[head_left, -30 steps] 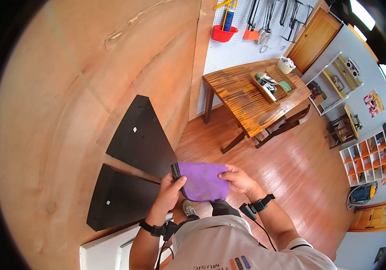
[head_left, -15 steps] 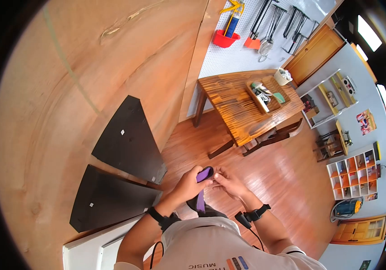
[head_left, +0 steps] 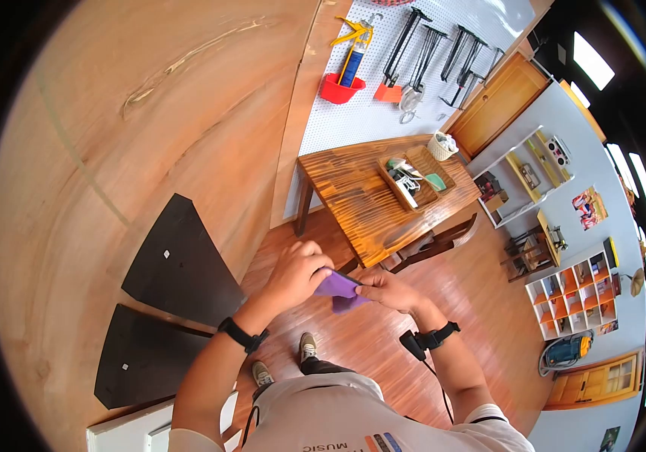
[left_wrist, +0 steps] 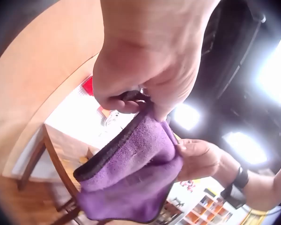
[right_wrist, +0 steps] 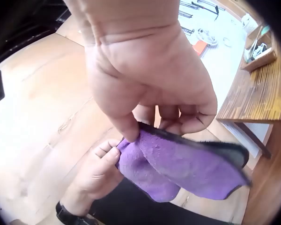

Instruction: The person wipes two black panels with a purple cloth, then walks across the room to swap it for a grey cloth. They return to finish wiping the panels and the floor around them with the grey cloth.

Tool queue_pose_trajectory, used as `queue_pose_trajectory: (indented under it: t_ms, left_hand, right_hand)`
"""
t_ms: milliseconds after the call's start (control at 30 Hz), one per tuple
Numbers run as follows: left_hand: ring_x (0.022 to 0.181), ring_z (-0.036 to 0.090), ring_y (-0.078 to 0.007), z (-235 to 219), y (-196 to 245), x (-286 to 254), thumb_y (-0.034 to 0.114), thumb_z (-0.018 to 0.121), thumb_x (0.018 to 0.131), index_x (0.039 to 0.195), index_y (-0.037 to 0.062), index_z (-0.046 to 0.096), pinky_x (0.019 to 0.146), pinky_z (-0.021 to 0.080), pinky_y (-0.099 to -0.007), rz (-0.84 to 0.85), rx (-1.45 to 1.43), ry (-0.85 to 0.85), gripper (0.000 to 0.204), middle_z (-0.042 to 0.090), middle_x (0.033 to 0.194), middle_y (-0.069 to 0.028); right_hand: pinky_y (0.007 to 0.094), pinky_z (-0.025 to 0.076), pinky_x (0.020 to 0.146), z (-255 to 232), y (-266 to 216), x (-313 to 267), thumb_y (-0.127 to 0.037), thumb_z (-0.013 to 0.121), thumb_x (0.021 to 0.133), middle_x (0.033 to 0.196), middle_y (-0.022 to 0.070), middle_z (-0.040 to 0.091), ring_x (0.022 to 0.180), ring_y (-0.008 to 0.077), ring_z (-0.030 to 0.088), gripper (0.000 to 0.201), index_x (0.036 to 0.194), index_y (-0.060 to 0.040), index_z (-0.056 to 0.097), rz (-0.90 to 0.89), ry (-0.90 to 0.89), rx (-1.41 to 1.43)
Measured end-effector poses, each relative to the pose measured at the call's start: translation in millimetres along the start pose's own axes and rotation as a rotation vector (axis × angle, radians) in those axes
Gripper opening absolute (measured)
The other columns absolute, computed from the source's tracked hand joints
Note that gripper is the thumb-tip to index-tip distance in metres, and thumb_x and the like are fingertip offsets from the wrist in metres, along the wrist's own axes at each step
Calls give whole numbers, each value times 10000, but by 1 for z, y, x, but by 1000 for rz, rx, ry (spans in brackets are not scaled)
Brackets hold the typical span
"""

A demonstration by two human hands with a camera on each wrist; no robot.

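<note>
A purple cloth (head_left: 340, 288) with dark edging is held in front of the person's body between both hands. The left hand (head_left: 298, 273) pinches one edge, with the cloth (left_wrist: 131, 173) hanging in folds below its thumb and fingers in the left wrist view. From the other side, the right hand (head_left: 387, 291) grips the cloth between thumb and fingers. In the right wrist view the right thumb presses on the dark-edged border, and the cloth (right_wrist: 178, 164) drapes in two layers, with the left hand (right_wrist: 100, 171) at its far corner.
Two black panels (head_left: 180, 264) are on the wooden wall at the left. A wooden table (head_left: 338, 192) ahead bears a wicker tray (head_left: 392, 179) of items and a white basket (head_left: 442, 147). A chair (head_left: 443, 239) stands beside it. Tools hang on the pegboard (head_left: 323, 124).
The cloth was spread flat, then bunched up, and now hangs folded between the hands. Both hands have moved up a little, and the head view has shifted, bringing both shoes into sight.
</note>
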State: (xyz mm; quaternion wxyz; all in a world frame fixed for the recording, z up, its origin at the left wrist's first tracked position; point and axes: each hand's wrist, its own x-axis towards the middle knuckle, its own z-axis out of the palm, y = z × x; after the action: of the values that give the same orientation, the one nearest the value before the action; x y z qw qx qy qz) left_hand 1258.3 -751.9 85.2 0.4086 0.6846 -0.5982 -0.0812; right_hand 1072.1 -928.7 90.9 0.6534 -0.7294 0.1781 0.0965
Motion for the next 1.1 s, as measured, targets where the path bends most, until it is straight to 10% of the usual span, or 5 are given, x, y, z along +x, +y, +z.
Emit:
queue_pose_trajectory:
  t_ms: [233, 367, 700, 867, 1100]
  left_hand:
    - [979, 508, -251, 3, 26, 26, 193, 686, 785, 1059, 130, 668, 874, 375, -396, 133, 382, 379, 282, 552, 994, -53]
    - [782, 589, -313, 25, 37, 5, 257, 680, 817, 872, 76, 571, 678, 458, -428, -94, -176, 162, 218, 582, 839, -107]
    - [663, 563, -341, 48, 33, -16, 176, 656, 845, 844, 17, 519, 565, 446, -424, -89, -131, 321, 209, 556, 791, -165]
    - [741, 442, -65, 44, 16, -17, 62, 541, 926, 848, 29, 495, 643, 407, -251, -232, -835, 181, 97, 460, 781, 25]
    - [657, 453, -60, 26, -29, -46, 91, 547, 912, 817, 35, 520, 567, 390, -244, -419, -901, 344, 113, 476, 724, 30]
  right_hand:
    - [197, 436, 625, -14, -1, 6, -150, 632, 925, 807, -45, 639, 690, 26, 540, 134, 993, -36, 650, 29, -41, 166]
    - [250, 501, 664, 6, -19, 5, -167, 618, 937, 889, 12, 653, 737, 87, 597, 156, 1030, -42, 618, 36, 110, 427]
    - [279, 548, 743, 33, -15, 16, -205, 551, 978, 856, 26, 631, 806, 116, 630, 165, 959, -45, 586, 1, 150, 567]
    - [236, 516, 674, 30, -18, 11, -148, 575, 950, 827, -7, 614, 737, 87, 599, 101, 915, -55, 597, -75, 161, 598]
    - [331, 505, 839, -2, -39, -29, -105, 458, 895, 950, 64, 626, 900, 188, 612, 114, 932, -50, 551, -156, 410, 838]
